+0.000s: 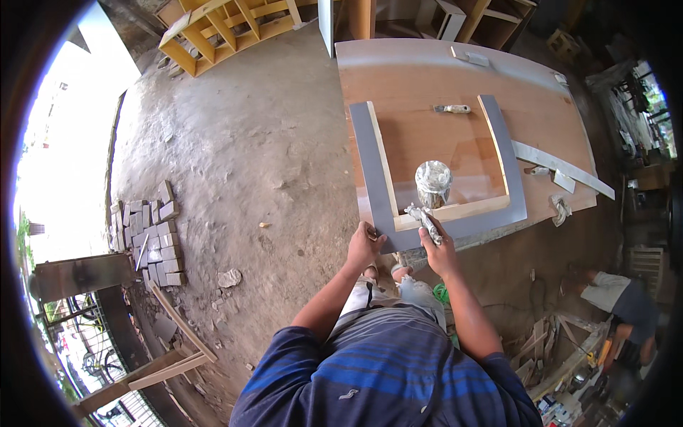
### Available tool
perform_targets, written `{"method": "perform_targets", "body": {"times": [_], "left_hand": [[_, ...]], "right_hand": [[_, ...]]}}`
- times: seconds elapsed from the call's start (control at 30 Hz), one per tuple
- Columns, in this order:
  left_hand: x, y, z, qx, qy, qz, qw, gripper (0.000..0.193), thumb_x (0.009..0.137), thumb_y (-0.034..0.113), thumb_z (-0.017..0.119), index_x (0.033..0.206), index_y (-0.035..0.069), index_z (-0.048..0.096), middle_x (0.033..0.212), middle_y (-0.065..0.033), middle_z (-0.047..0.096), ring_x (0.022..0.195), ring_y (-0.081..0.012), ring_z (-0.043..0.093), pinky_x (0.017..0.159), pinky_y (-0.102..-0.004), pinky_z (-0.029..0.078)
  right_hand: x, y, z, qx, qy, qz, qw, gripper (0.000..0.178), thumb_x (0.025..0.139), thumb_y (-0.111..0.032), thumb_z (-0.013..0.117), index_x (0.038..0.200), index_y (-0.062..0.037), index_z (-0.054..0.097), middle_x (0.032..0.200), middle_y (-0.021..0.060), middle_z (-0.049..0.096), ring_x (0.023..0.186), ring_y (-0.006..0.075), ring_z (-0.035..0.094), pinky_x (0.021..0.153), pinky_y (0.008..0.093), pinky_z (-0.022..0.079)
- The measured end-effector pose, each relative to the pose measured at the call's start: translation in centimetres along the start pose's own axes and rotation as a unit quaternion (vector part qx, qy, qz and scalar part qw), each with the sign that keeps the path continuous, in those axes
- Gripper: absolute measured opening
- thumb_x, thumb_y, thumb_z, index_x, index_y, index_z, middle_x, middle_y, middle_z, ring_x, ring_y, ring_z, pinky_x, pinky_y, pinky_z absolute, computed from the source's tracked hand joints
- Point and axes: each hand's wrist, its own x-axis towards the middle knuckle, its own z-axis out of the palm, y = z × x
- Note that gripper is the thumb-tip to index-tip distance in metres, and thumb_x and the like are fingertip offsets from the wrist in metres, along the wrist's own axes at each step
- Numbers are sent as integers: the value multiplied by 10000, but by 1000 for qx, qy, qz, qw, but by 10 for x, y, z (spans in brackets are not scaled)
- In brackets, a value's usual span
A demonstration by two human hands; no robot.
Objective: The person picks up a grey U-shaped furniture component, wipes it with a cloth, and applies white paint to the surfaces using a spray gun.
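Observation:
A grey U-shaped frame (518, 178) with pale wooden strips along its inner edges lies on a brown board. At its near left corner, my left hand (365, 245) is closed around the edge. My right hand (441, 250) grips a hand tool thickly crusted with white paste (421, 215), held over the frame's near side; the crust hides its exact kind. Just beyond the tool stands a container (433, 186) smeared white around its rim, inside the frame's opening. Farther back rests a putty knife (452, 109) with a whitish handle.
The brown board (405, 64) carries a long pale strip (569, 169), a white rag (560, 211) and another scraper-like tool (471, 58). Stacked bricks (158, 238) sit on the floor at left. Yellow wooden shelving (220, 35) stands far back. Another person (619, 295) is at the right.

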Motion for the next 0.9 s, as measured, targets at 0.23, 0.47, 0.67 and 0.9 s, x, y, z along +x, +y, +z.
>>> {"method": "perform_targets", "body": {"times": [0.23, 0.47, 0.67, 0.9], "left_hand": [[-1, 10, -7, 11, -22, 0, 1000, 413, 844, 246, 806, 1044, -1, 543, 926, -195, 703, 869, -355, 707, 760, -433, 552], [5, 2, -5, 53, -33, -5, 998, 431, 831, 281, 814, 1013, 4, 539, 906, -202, 695, 867, -361, 699, 768, -427, 545], [7, 5, -9, 34, -47, -16, 998, 429, 814, 299, 807, 987, 20, 530, 869, -200, 686, 857, -387, 690, 749, -463, 530], [9, -2, -7, 34, -48, -18, 998, 438, 811, 289, 819, 987, 9, 532, 871, -219, 678, 861, -404, 681, 758, -463, 528]], "right_hand": [[32, -1, 11, 9, 5, -5, 1000, 460, 1025, -313, 621, 1378, -21, 579, 1246, 182, 696, 1156, 261, 656, 978, 369, 490], [80, -38, 10, -26, -12, -3, 1000, 446, 1034, -337, 607, 1374, -49, 587, 1237, 170, 702, 1138, 245, 658, 975, 362, 489], [132, -45, 11, -15, -20, -25, 999, 424, 1036, -354, 603, 1348, -67, 613, 1214, 149, 714, 1110, 229, 661, 945, 362, 497], [185, -60, 13, -32, -24, -59, 997, 408, 1041, -354, 590, 1350, -89, 619, 1085, 97, 721, 870, 201, 626, 822, 354, 514]]}}
